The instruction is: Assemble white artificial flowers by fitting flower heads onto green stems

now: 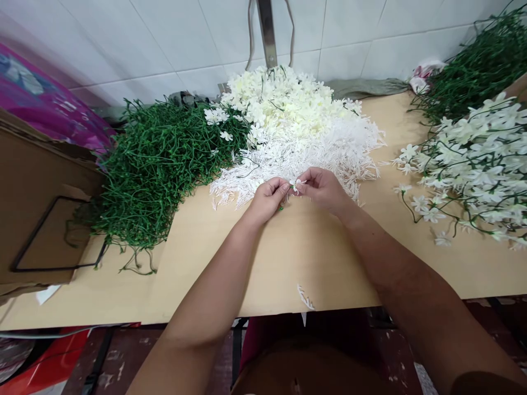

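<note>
The 2 hands were close together above the table (pixel 313 252), near its middle, with a small white flower (pixel 296 185) in the narrow space between their fingertips. The left hand (pixel 268 201) had its thumb and forefinger pinched at the flower's green base, while the right hand (pixel 323 189) pinched the white petals from the other side; the exact grip was partly hidden by the fingers. A bit of green showed just below the left hand. Directly behind both hands spread a heap of thin white pieces (pixel 284 156), and beyond that, against the tiled wall (pixel 193 38), rose a pile of cream-white blossoms (pixel 288 104). To the left lay a large tangle of green stems (pixel 160 164), with a few white blossoms resting along its right side. At the far left stood a cardboard box (pixel 37 192), with a purple bag (pixel 66 104) behind it. On the right side of the table, well apart from the hands, lay a bunch of white flowers on green stems (pixel 486 159), and more green stems were piled behind it. Near the front edge lay a small white sprig (pixel 305 298).
</note>
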`<move>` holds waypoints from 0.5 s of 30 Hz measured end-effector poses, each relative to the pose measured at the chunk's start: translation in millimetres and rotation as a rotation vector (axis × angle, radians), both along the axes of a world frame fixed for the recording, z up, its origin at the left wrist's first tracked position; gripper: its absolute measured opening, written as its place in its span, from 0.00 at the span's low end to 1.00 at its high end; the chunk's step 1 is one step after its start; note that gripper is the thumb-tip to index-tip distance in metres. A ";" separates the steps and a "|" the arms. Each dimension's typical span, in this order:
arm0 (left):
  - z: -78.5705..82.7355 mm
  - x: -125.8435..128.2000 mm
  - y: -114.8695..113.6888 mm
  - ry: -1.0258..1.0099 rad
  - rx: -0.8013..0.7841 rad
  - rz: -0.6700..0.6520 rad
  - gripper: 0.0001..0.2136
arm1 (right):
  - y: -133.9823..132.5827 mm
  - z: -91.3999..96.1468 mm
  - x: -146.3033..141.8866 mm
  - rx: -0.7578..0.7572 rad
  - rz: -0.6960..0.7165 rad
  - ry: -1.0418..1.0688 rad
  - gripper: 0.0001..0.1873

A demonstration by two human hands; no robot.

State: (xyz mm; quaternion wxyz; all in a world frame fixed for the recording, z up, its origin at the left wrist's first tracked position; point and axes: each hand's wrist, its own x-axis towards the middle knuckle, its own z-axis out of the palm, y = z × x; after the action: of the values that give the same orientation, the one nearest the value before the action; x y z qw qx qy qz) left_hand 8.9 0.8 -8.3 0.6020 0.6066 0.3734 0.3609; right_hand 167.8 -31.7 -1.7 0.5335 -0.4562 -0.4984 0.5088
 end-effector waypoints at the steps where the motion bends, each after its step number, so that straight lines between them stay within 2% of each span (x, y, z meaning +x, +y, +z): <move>1: 0.3 0.1 0.2 -0.002 0.002 0.002 0.17 | 0.1 -0.9 -1.4 0.008 -0.012 0.005 0.24; 6: 4.5 0.6 -0.7 -0.015 -0.006 0.000 0.17 | -1.4 -3.2 -7.4 0.029 -0.022 0.067 0.25; 11: 7.0 0.5 -1.7 -0.029 -0.009 -0.005 0.18 | -1.6 -3.4 -9.0 -0.022 -0.018 0.125 0.25; 15: 4.3 0.2 -0.5 -0.009 -0.007 -0.001 0.17 | -0.3 -4.4 -8.1 0.009 -0.050 0.041 0.23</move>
State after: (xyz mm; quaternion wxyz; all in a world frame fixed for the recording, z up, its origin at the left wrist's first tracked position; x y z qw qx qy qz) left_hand 9.1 0.3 -3.9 0.6059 0.6031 0.3714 0.3622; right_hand 159.7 -32.0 -6.1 0.5581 -0.4556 -0.4783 0.5022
